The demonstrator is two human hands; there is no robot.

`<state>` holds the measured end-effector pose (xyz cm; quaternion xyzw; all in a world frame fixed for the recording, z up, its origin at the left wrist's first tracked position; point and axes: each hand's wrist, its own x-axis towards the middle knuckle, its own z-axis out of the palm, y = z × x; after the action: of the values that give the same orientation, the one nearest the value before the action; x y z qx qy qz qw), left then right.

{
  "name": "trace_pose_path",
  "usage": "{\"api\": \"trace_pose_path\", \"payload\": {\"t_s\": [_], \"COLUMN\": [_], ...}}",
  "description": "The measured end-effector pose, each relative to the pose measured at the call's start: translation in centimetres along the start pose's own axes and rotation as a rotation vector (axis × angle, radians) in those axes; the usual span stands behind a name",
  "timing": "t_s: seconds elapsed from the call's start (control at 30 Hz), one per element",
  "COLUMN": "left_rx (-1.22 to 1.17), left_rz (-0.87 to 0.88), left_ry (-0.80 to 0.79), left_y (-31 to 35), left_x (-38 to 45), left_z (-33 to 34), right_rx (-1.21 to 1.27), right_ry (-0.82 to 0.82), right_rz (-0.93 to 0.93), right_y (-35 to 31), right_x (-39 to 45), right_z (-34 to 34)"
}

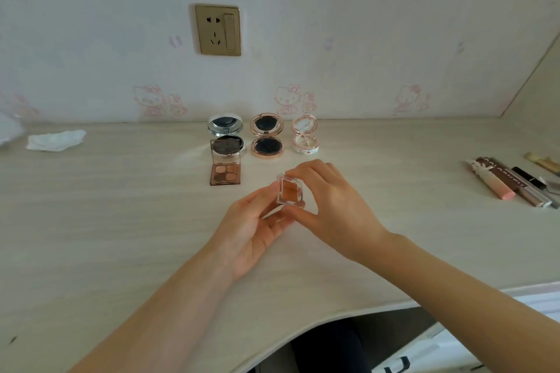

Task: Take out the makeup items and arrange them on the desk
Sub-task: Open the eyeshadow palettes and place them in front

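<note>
A small clear square case with an orange-brown powder pan (290, 190) is held above the desk (121, 221) at the middle. My left hand (254, 230) supports it from below with curled fingers. My right hand (330, 206) pinches its top and lower corners. Behind it stand open a brown four-pan eyeshadow palette (225, 171), a silver compact (225, 130), a rose-gold compact (267, 138) and a small white floral compact (305, 136), lined up near the wall.
Several lip tubes and sticks (512, 183) lie at the desk's right edge. A crumpled white tissue (54, 140) sits at the back left. A gold wall socket (218, 30) is above. The desk's curved front edge runs below my arms.
</note>
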<state>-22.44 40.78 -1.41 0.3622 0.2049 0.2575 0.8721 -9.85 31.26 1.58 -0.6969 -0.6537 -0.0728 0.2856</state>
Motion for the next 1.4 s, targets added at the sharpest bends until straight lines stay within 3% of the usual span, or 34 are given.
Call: {"api": "trace_pose_path", "payload": {"t_s": [0.63,1.0,1.2,1.3,1.4], "left_rx": [-0.019,0.137,0.562,1.086,1.456], "left_rz": [-0.017,0.074,0.198,0.454,0.650], "left_ry": [-0.001,0.027,0.188,0.337,0.272], "left_y": [0.4,0.2,0.2,0.0,-0.4], "left_x": [0.2,0.2,0.2,0.2,0.0], "left_z": [-0.5,-0.4,-0.3,-1.0,-1.3], "right_rx": [0.302,0.186,0.130,0.068,-0.023], "right_ry": [-0.105,-0.003,-0.036,-0.109,-0.197], "right_rz": [0.048,-0.022,-0.032,0.019,0.047], "right_y": [1.4,2.1,2.9,3.4,3.6], "right_x": [1.2,1.9,2.5,2.6,2.6], "right_z": [-1.4,-0.9,-0.2,0.2,0.6]}}
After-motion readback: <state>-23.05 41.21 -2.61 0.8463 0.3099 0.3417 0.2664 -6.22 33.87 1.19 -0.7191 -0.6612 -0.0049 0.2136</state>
